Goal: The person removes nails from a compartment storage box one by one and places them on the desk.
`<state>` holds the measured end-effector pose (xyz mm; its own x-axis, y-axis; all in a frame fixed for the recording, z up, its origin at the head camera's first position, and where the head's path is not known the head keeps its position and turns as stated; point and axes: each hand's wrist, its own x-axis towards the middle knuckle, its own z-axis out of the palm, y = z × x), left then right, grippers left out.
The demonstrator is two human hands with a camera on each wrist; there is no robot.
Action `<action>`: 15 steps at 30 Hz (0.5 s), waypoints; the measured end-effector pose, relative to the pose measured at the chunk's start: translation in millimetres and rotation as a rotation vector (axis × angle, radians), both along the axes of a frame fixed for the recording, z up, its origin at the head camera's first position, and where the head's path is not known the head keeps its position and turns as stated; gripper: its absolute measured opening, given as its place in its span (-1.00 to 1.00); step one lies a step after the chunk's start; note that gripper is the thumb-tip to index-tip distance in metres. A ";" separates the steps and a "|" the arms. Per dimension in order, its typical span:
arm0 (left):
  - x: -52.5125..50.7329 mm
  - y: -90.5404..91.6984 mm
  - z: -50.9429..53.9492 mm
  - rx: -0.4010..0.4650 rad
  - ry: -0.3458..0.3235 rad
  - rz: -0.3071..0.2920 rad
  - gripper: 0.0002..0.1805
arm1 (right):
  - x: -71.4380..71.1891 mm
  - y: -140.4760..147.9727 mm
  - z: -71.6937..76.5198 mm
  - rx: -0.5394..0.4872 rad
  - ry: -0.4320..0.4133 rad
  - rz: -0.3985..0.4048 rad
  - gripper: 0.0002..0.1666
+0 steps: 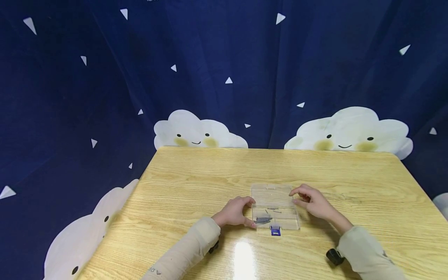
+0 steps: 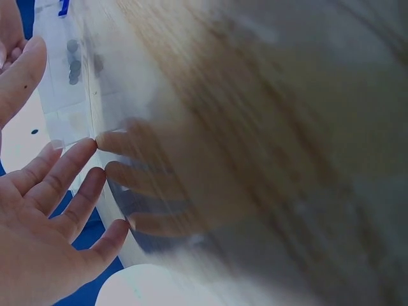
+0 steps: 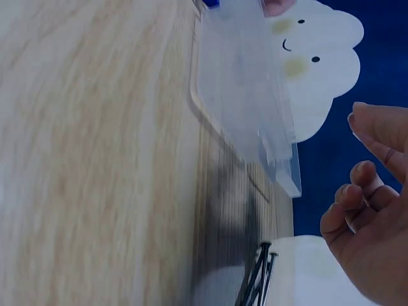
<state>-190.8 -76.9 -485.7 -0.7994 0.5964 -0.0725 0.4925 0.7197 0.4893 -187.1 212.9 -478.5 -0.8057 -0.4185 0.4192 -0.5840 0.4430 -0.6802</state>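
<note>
A clear plastic box [image 1: 287,223] with a blue latch [image 1: 275,231] lies on the table, its lid [image 1: 271,194] folded back flat. Several dark nails [image 1: 262,220] lie in its front left compartment, with a few thinner ones [image 1: 276,212] behind them. My left hand [image 1: 235,212] is at the box's left side, thumb by the front corner and fingers beside the lid; in the left wrist view the fingertips [image 2: 95,171] meet the tabletop. Beside the lid's right edge is my right hand [image 1: 314,201], fingers loosely bent; in the right wrist view nothing is held.
The box stands on a wood-grain table [image 1: 196,171]. A dark blue curtain [image 1: 210,46] with white clouds hangs behind its back edge. Dark nails [image 3: 258,277] also show low in the right wrist view. A black wrist device [image 1: 335,256] hangs under the right sleeve.
</note>
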 end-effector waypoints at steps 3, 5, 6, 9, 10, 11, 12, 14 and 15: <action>0.3 0.5 0.4 0.004 -0.005 0.005 -0.25 | 6.8 -9.5 11.1 -0.024 0.008 0.033 -0.75; 0.5 0.7 0.7 0.008 -0.007 0.007 -0.25 | 10.3 -14.6 17.3 -0.035 0.006 0.055 -0.75; 0.5 0.8 0.7 0.010 -0.008 0.008 -0.25 | 11.6 -16.3 19.1 -0.037 0.000 0.062 -0.75; 0.7 0.9 1.4 0.013 -0.008 0.010 -0.25 | 14.0 -20.4 21.4 -0.038 -0.022 0.074 -0.76; 0.9 0.7 1.6 0.014 -0.007 0.010 -0.25 | 14.5 -21.5 21.2 -0.039 -0.028 0.078 -0.76; 1.0 0.7 2.0 0.014 -0.007 0.010 -0.25 | 15.0 -22.6 20.9 -0.041 -0.033 0.080 -0.76; 1.2 0.6 2.4 0.015 -0.007 0.010 -0.25 | 15.6 -23.7 20.5 -0.042 -0.035 0.082 -0.76; 1.7 0.5 3.2 0.015 -0.009 0.009 -0.25 | 16.7 -26.4 19.9 -0.043 -0.030 0.079 -0.77; 1.9 0.4 3.3 0.016 -0.010 0.008 -0.25 | 17.3 -27.7 19.5 -0.044 -0.028 0.077 -0.76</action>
<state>-188.9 -76.4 -482.4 -0.8033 0.5913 -0.0705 0.4822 0.7154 0.5057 -169.7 185.2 -458.9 -0.7832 -0.4614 0.4168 -0.5961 0.3665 -0.7144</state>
